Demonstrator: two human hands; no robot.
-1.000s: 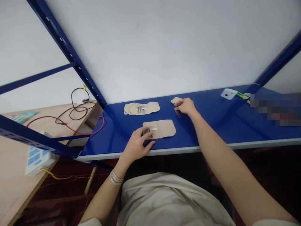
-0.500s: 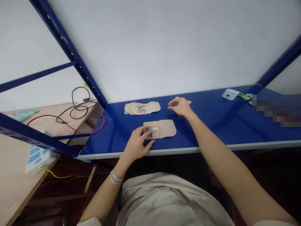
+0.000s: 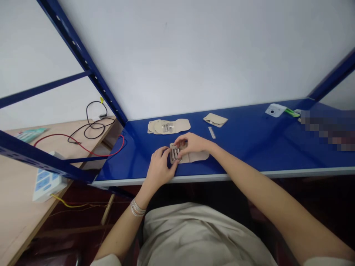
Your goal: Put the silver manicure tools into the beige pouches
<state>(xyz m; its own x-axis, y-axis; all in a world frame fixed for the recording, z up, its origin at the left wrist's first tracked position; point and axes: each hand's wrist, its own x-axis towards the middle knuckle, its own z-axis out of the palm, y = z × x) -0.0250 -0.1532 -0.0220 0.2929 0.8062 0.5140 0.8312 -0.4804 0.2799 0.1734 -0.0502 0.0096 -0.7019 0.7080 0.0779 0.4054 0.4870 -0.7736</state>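
Note:
An open beige manicure case (image 3: 198, 156) lies near the front edge of the blue shelf, a row of small metal nail tools in its left half. My left hand (image 3: 161, 165) grips the left edge of this case between fingers and thumb. Over the tools, my right hand (image 3: 191, 143) is bent, its thumb and fingertips closing in on them; what it pinches, if anything, is hidden. Behind are several stacked, opened beige cases (image 3: 181, 126), metal tools showing in the top one. To the right lie a folded beige case (image 3: 215, 119) and a small silvery strip (image 3: 212, 132).
A white-and-green packet (image 3: 275, 110) lies at the shelf's right, beside a blurred-out area. Blue metal posts (image 3: 80, 59) frame the shelf. On the wooden table (image 3: 16, 184) at left are a white power strip (image 3: 48, 181) and a black cable (image 3: 91, 127).
My right hand has moved left and toward me, from the folded case to the tools in the near case. The folded case and silvery strip are now uncovered. My left hand stays at the case.

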